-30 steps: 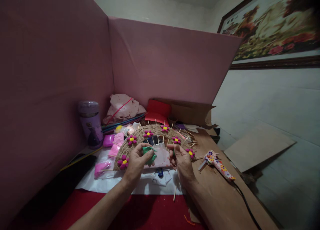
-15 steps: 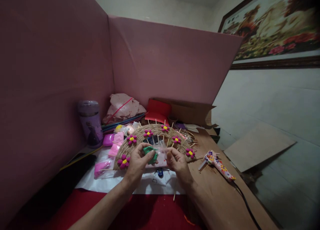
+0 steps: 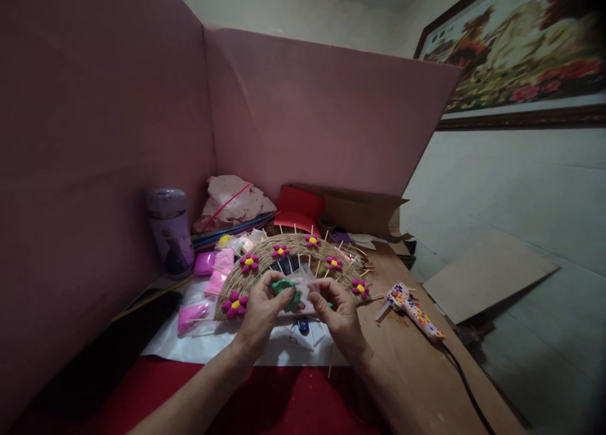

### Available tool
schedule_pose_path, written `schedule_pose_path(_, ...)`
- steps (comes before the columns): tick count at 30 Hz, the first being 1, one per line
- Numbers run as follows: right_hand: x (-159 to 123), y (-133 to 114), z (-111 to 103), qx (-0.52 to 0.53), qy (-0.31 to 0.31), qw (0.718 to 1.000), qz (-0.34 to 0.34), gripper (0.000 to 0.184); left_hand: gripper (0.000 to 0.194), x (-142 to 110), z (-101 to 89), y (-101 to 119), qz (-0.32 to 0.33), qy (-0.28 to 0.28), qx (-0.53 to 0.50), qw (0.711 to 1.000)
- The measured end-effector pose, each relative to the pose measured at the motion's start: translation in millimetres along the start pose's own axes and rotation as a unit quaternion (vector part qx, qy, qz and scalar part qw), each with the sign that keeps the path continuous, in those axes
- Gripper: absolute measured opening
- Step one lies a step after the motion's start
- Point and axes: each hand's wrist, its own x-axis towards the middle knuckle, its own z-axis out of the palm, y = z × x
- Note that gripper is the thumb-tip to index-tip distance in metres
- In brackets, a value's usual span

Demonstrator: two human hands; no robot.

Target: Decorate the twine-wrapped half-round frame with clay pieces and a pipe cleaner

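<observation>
My left hand (image 3: 261, 306) grips a lump of green modelling clay (image 3: 292, 298) between thumb and fingers. Close to its right, my right hand (image 3: 344, 318) is closed in a pinch, with a small bit of green clay (image 3: 330, 304) showing at its fingers. The two hands are apart. Behind them stands a half-round weave of twine (image 3: 265, 245) on wooden sticks, decorated with several magenta flowers with yellow centres, such as the flower (image 3: 235, 305) at lower left. A clear plastic bag (image 3: 305, 290) shows between my hands.
A flower-patterned glue gun (image 3: 414, 309) lies right on the brown board, its cord trailing forward. Pink clay packets (image 3: 205, 264) and a purple tumbler (image 3: 171, 236) are at left. A small dark blue object (image 3: 303, 325) sits on white sheeting (image 3: 199, 350). Pink panels (image 3: 322, 113) enclose the back.
My right hand has turned slightly, and a small green bit now shows at its fingers. My left hand keeps the green lump in almost the same place.
</observation>
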Motion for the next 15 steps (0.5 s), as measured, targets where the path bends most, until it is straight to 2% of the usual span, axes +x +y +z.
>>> schedule_pose_path(3,-0.1,0.4,-0.9,-0.012,0.027,0.999,-0.023,0.021,0.033,0.5,-2.0,-0.1,-0.006,-0.005,-0.006,1.000)
schedule_pose_path(8,-0.3,-0.4,-2.8,-0.077,0.036,0.990,-0.113,0.017,0.032,2.3,-4.5,0.7,0.008,-0.015,-0.010,1.000)
schedule_pose_path(11,-1.0,-0.2,-4.0,-0.087,0.039,0.990,-0.107,0.024,0.033,3.1,-4.4,1.5,0.009,-0.009,0.001,1.000)
schedule_pose_path(15,-0.5,0.0,-6.0,-0.106,0.033,0.989,-0.101,0.020,0.033,2.9,-3.6,2.5,0.006,-0.011,0.001,1.000)
